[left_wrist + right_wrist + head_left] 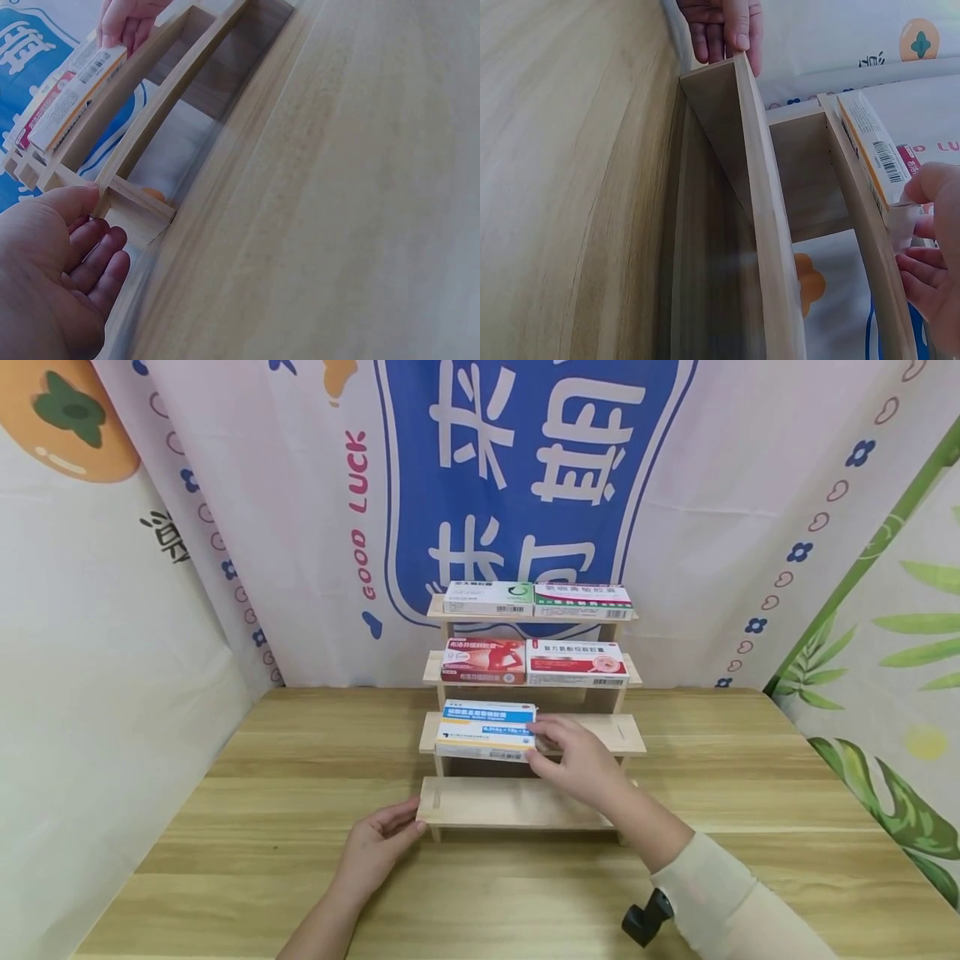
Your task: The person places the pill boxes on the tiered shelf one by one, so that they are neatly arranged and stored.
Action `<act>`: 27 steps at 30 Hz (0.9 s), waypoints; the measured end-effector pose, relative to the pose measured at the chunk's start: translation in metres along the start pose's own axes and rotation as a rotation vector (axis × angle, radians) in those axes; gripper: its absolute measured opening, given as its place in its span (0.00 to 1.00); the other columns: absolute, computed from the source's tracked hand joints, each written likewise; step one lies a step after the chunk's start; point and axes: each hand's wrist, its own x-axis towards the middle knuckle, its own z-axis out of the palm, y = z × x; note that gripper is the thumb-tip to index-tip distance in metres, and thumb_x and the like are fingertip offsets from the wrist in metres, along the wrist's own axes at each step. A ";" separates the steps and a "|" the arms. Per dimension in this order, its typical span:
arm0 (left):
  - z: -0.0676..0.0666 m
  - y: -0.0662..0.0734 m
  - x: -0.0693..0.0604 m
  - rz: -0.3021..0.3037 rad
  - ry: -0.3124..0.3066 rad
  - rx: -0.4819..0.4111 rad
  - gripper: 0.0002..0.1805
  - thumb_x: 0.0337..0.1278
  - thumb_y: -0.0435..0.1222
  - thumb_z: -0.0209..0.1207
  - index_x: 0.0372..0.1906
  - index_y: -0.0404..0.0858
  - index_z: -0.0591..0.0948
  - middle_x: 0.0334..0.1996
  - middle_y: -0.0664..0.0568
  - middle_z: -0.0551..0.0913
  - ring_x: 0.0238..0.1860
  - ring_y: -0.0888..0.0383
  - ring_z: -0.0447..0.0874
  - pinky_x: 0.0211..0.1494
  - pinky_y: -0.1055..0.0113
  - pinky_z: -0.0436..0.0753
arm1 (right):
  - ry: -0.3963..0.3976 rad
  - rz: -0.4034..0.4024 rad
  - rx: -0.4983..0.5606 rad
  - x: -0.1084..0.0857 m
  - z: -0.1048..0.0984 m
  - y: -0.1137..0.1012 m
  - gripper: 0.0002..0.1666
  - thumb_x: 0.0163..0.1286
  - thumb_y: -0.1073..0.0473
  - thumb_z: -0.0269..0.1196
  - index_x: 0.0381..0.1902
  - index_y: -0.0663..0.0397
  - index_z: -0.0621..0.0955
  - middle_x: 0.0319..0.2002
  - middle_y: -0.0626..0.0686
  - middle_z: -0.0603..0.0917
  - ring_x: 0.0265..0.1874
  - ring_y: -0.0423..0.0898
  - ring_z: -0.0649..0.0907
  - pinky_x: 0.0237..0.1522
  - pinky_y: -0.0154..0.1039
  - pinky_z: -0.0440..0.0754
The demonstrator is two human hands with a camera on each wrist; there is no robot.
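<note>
A white, blue and yellow medicine box (486, 731) lies on the left part of the third tier from the top of a wooden step shelf (517, 802). At the box's right end, my right hand (573, 760) holds it between thumb and fingers; the right wrist view shows the thumb at the box's corner (877, 150). Down at the lowest tier, my left hand (378, 847) grips the left end of the board, thumb at its front edge. That board (172, 97) runs away from the left hand (60, 262) in the left wrist view.
The top tier bears a white-green box (487, 597) and a white-maroon-green box (583, 600). Below them sit a red box (483, 661) and a white-red box (577, 662). The shelf stands on a wood-grain table (300, 760) before a printed cloth (322, 527).
</note>
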 end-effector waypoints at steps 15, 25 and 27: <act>0.001 -0.001 0.001 0.000 -0.001 0.000 0.21 0.53 0.32 0.68 0.53 0.31 0.81 0.54 0.40 0.83 0.55 0.46 0.85 0.54 0.69 0.85 | 0.034 0.054 -0.003 -0.001 0.005 -0.002 0.30 0.63 0.45 0.68 0.60 0.53 0.80 0.64 0.56 0.78 0.64 0.54 0.77 0.68 0.52 0.75; -0.004 -0.002 0.000 -0.021 0.013 0.000 0.24 0.61 0.38 0.64 0.59 0.30 0.77 0.58 0.39 0.81 0.59 0.46 0.82 0.56 0.73 0.83 | 0.081 0.051 0.071 -0.010 -0.003 0.005 0.32 0.64 0.43 0.67 0.63 0.49 0.77 0.64 0.51 0.78 0.65 0.51 0.76 0.66 0.52 0.76; -0.008 -0.001 0.000 -0.028 0.028 -0.003 0.23 0.66 0.39 0.59 0.62 0.31 0.75 0.59 0.39 0.80 0.60 0.46 0.81 0.56 0.78 0.81 | 0.137 -0.002 0.083 -0.015 -0.009 0.012 0.29 0.65 0.46 0.67 0.60 0.51 0.79 0.61 0.53 0.80 0.64 0.53 0.77 0.65 0.53 0.78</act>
